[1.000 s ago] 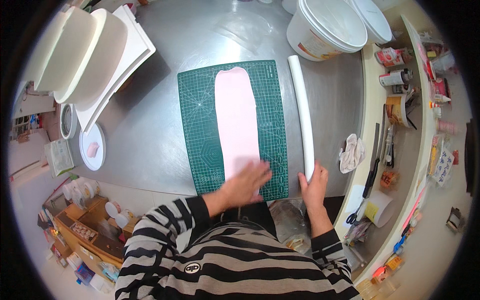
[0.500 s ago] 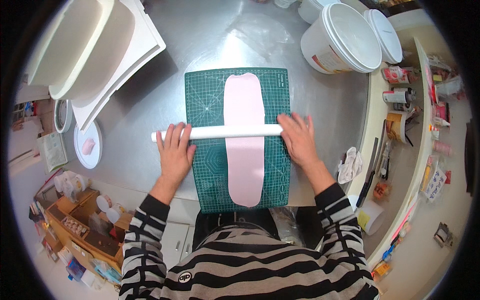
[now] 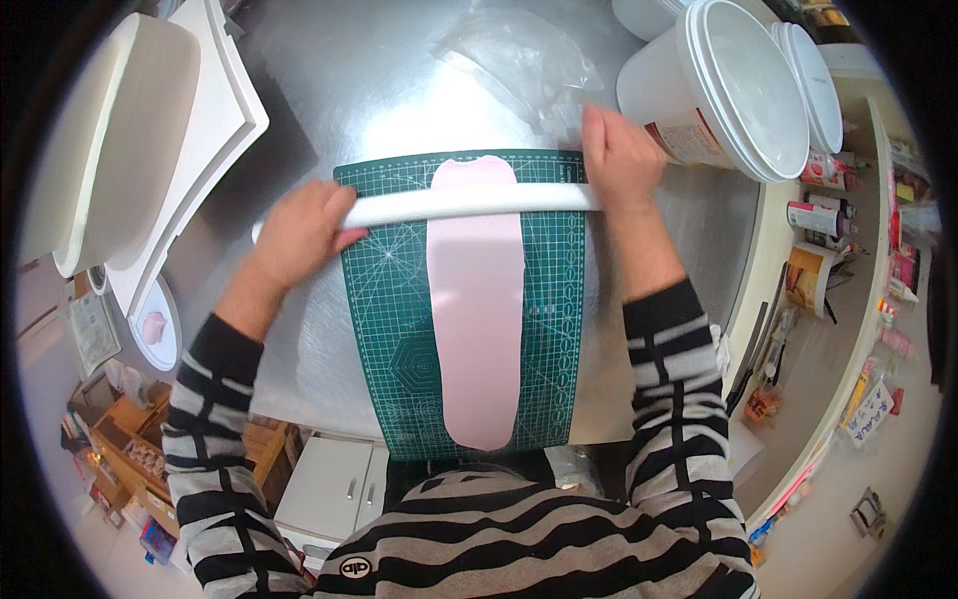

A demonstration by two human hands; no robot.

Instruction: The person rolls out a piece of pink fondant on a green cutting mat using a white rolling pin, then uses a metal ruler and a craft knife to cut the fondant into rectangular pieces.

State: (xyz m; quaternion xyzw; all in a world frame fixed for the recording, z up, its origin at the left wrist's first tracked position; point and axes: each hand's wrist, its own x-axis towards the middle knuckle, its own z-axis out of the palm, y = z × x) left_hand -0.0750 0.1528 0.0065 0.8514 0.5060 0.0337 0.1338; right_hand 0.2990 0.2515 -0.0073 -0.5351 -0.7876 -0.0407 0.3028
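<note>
A long pale pink sheet of fondant or dough (image 3: 475, 339) lies lengthwise on a green cutting mat (image 3: 394, 329) with a printed grid. Across its far part runs a white rolling pin (image 3: 459, 204). My left hand (image 3: 302, 232) is wrapped around the pin's left end, beyond the mat's edge. At the other end my right hand (image 3: 625, 165) is closed on the pin, its fingers mostly curled out of sight. Whether the pin presses on the sheet or hangs just above it, I cannot tell.
White buckets (image 3: 699, 90) stand at the far right of the metal table (image 3: 299, 379), beside a crumpled clear plastic bag (image 3: 524, 70). Large white moulded pieces (image 3: 190, 130) take up the far left. Near them a white round lid (image 3: 155, 324) carries a pink lump. Shelves (image 3: 798, 339) line the right.
The rolling pin has moved away from me, from mid-sheet toward the far end. My hands have gone from lying loosely on its ends to gripping them. The whole view has shifted slightly.
</note>
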